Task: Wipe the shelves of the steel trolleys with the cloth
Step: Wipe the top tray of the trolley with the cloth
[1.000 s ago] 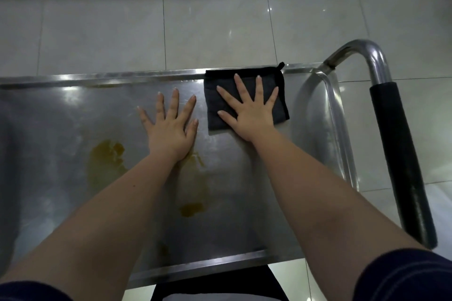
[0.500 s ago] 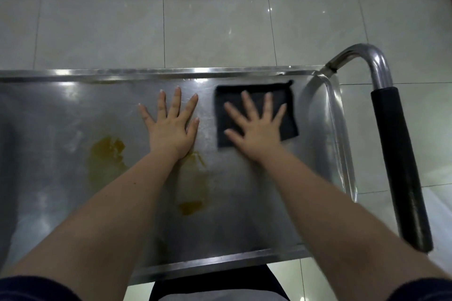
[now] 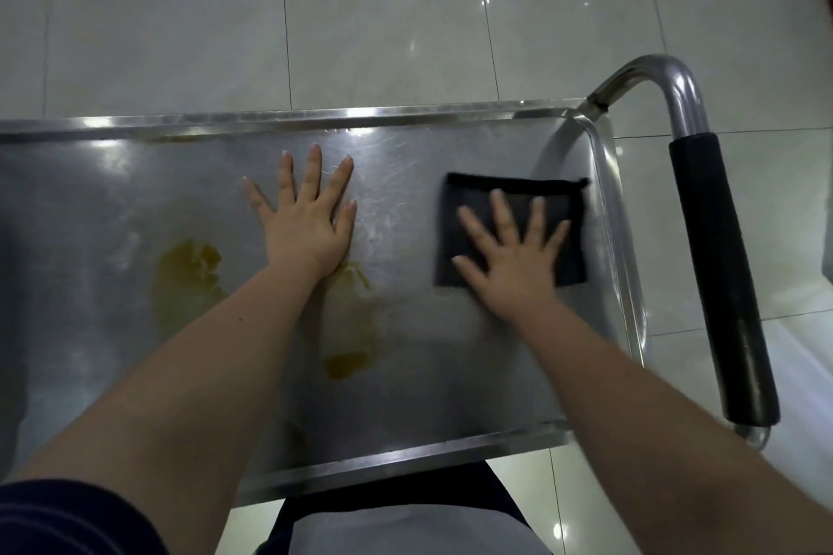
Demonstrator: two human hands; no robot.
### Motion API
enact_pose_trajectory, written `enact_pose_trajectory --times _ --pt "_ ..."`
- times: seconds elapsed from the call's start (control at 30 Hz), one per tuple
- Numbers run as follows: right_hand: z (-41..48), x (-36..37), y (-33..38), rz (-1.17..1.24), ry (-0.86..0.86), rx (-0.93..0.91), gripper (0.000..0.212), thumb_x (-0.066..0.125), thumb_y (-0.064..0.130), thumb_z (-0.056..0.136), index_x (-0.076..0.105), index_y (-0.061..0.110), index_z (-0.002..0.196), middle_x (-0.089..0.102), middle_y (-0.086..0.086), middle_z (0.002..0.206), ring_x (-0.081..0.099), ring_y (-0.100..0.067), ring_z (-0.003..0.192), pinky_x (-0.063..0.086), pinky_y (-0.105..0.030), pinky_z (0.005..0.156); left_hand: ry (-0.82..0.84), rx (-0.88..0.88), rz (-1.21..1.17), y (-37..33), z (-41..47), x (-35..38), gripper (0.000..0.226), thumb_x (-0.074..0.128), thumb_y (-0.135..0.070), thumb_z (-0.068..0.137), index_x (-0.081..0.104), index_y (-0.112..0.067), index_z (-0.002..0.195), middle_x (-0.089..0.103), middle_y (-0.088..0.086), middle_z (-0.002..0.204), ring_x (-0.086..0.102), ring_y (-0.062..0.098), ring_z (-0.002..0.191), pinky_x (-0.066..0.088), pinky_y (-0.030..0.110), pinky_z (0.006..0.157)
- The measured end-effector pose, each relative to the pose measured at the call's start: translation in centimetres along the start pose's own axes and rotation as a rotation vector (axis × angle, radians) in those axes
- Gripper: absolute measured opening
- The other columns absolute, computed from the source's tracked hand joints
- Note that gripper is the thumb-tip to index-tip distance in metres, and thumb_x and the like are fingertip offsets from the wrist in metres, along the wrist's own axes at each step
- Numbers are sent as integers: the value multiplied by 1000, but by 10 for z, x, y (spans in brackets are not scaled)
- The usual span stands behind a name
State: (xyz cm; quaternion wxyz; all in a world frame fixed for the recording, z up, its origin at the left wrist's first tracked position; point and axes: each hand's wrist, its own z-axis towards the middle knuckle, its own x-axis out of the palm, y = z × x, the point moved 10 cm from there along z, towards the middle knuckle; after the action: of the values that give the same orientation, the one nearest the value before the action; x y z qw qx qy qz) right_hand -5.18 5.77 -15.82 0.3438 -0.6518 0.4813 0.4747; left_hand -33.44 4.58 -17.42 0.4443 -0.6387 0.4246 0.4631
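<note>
- Right grip (image 3: 514,266) is flat with fingers spread, pressing the dark cloth (image 3: 516,196) onto the steel shelf (image 3: 405,158); it clasps nothing.
- Left grip (image 3: 306,225) lies flat and bare on the metal, left of the cloth.
- Yellow stains (image 3: 189,266) lie left of the right grip and nearer me, so I'd sweep that way.
- Cloth is soft, square and matte; shelf is glossy, scratched and rimmed.

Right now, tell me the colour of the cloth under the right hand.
The cloth is plain black; head view.
</note>
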Motion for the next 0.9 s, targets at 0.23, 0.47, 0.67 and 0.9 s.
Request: enact_pose_trajectory --times 0.23,0.47,0.67,0.9 --pt "-32 4 64 -16 -82 -247 66 24 77 87 11 57 148 7 11 164 -1 -44 148 1 -76 107 20 -3 0 -1 -2 -1 53 7 -60 98 -4 -53 150 -6 -8 164 -12 27 150 -16 67 109" --pt "-46 12 -87 -51 12 157 68 7 81 82 -15 60 142 -12 13 163 -14 -40 146 -6 -72 109 53 -11 -8 -3 -1 1 54 8 -61 98 -6 -52 149 -9 -7 164 -14 28 149 -9 70 110" --pt "-82 20 98 -1 -76 -262 69 32 75 87 16 52 150 10 5 164 -1 -51 145 0 -78 105 62 0 -7 -4 -1 -4 54 10 -58 99 -2 -50 151 -7 -6 164 -12 30 150 -10 70 110" --pt "-75 22 -9 -40 -88 -130 69 24 79 85 12 56 149 9 13 163 2 -42 148 4 -76 106 63 15 2 -8 -2 -4 54 8 -59 99 -7 -51 150 -9 -5 164 -14 29 149 -14 68 110"
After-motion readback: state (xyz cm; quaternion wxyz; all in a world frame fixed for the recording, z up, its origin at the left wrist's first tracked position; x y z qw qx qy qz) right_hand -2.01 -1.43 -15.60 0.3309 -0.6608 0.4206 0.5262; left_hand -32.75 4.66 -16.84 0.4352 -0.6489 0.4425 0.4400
